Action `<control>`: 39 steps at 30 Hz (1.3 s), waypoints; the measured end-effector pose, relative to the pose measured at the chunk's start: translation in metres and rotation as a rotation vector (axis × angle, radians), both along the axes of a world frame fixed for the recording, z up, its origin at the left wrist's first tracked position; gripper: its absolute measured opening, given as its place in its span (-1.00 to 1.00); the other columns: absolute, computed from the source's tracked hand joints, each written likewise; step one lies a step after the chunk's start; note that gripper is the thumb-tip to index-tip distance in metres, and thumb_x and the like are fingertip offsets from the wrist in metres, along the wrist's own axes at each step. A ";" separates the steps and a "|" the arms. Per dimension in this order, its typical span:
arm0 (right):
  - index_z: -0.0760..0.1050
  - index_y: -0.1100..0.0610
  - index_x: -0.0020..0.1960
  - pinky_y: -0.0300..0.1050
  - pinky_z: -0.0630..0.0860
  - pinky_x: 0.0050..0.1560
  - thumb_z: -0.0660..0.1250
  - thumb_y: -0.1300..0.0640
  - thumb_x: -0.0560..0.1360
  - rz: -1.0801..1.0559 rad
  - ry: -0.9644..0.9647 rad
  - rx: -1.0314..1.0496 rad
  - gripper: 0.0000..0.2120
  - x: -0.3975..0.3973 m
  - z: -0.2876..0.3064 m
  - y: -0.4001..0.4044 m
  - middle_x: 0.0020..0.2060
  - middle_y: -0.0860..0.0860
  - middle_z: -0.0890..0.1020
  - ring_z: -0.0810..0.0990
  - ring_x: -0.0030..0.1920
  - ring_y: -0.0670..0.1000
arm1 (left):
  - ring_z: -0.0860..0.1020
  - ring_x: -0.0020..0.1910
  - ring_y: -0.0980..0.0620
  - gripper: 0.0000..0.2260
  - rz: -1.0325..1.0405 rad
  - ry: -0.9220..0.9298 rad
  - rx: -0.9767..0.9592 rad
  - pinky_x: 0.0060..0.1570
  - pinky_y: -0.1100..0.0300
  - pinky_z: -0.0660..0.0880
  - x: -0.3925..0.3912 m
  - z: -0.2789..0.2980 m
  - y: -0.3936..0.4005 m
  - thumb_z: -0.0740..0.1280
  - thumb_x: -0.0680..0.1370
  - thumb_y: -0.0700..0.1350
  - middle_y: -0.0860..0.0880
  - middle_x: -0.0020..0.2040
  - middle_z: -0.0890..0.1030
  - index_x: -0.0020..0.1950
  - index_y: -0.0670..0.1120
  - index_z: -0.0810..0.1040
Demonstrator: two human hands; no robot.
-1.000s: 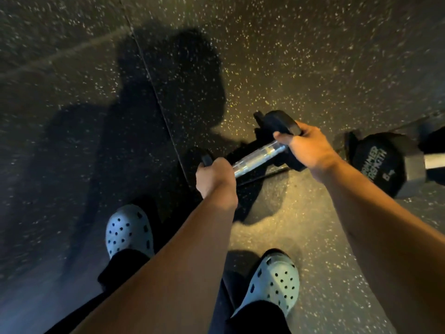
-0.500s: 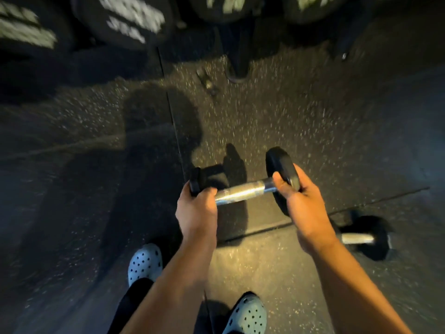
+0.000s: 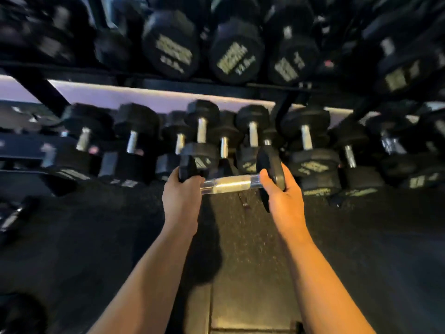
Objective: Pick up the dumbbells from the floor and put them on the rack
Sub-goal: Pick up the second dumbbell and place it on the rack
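I hold a black dumbbell (image 3: pixel 230 184) with a chrome handle crosswise in front of me, above the floor. My left hand (image 3: pixel 181 198) grips its left head and my right hand (image 3: pixel 284 196) grips its right head. The dumbbell hangs level just in front of the lower tier of the black rack (image 3: pixel 168 75). That tier carries a row of small dumbbells (image 3: pixel 201 138) with their handles pointing toward me. The upper tier holds larger round-headed dumbbells (image 3: pixel 172 47) with printed ends.
Dark speckled rubber floor (image 3: pixel 243 261) stretches below my arms, lit in a narrow strip. Another dumbbell (image 3: pixel 14 213) lies blurred at the left edge near the floor. A slanted rack post (image 3: pixel 41 92) stands at the upper left.
The dumbbell has been lifted off the floor and carried to the rack. My view has swung up from my feet and the floor to the rack's two tiers.
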State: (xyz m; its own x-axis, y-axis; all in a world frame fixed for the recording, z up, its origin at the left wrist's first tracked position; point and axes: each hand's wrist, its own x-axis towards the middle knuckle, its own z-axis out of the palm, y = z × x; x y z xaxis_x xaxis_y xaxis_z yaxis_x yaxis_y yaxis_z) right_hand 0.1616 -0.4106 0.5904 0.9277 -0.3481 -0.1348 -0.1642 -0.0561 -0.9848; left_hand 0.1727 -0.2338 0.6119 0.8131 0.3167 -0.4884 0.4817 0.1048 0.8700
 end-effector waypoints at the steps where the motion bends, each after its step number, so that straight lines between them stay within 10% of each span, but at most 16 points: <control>1: 0.56 0.04 0.43 -0.45 0.48 0.02 0.38 0.08 0.63 0.029 -0.014 -0.009 -0.63 0.011 0.020 0.018 0.12 -0.03 0.70 0.64 0.16 -0.06 | 0.68 0.07 -0.17 -0.86 0.032 -0.016 -0.001 0.15 -0.18 0.62 0.007 0.020 0.017 0.39 0.61 -0.17 -0.16 0.09 0.71 0.11 0.05 0.65; 11: 0.62 -0.05 0.25 -0.48 0.45 -0.21 0.40 0.09 0.62 0.245 -0.115 -0.024 -0.78 0.117 0.161 0.219 -0.08 -0.13 0.70 0.62 -0.18 -0.37 | 0.70 0.02 -0.24 -0.81 0.307 -0.127 0.001 0.22 -0.30 0.63 0.069 0.153 0.211 0.41 0.53 -0.10 -0.08 -0.08 0.70 0.14 0.01 0.68; 15: 0.62 0.00 0.31 -0.27 0.46 0.05 0.42 0.07 0.61 0.312 -0.122 0.006 -0.73 0.164 0.189 0.296 0.11 -0.07 0.71 0.64 0.20 -0.03 | 0.69 0.10 -0.31 -0.59 0.408 -0.180 -0.009 0.25 -0.35 0.61 0.101 0.171 0.277 0.37 0.39 0.03 -0.09 -0.03 0.69 0.22 0.01 0.67; 22: 0.63 0.00 0.32 0.09 0.51 0.39 0.44 0.08 0.59 0.479 -0.149 0.024 -0.70 0.265 0.209 0.412 0.14 -0.02 0.73 0.66 0.22 0.02 | 0.65 -0.06 -0.11 -0.79 0.610 -0.241 -0.003 0.09 -0.10 0.61 0.171 0.189 0.379 0.39 0.60 -0.14 -0.07 -0.06 0.69 0.22 0.00 0.68; 30: 0.65 -0.07 0.18 -0.37 0.44 0.03 0.40 0.15 0.61 0.727 -0.168 0.082 -0.81 0.404 0.219 0.521 0.09 -0.15 0.71 0.61 0.14 -0.23 | 0.67 0.01 -0.07 -0.88 0.847 -0.276 -0.014 0.14 -0.14 0.63 0.286 0.191 0.470 0.42 0.63 -0.08 -0.01 -0.02 0.71 0.15 0.09 0.65; 33: 0.66 -0.08 0.17 -0.39 0.43 0.08 0.39 0.13 0.62 0.803 -0.164 0.069 -0.81 0.451 0.222 0.557 0.01 -0.23 0.72 0.59 0.17 -0.24 | 0.63 -0.04 0.02 -0.89 0.893 -0.273 -0.021 0.01 0.03 0.60 0.326 0.191 0.501 0.40 0.67 -0.12 0.04 -0.05 0.66 0.16 0.05 0.63; 39: 0.67 -0.13 0.14 -0.15 0.46 0.30 0.40 0.07 0.60 0.874 -0.152 0.010 -0.83 0.530 0.218 0.629 0.03 -0.20 0.74 0.64 0.20 -0.15 | 0.69 0.14 -0.16 -0.83 0.956 -0.266 -0.035 0.28 -0.24 0.62 0.394 0.182 0.565 0.40 0.66 -0.10 -0.03 0.02 0.69 0.23 0.07 0.65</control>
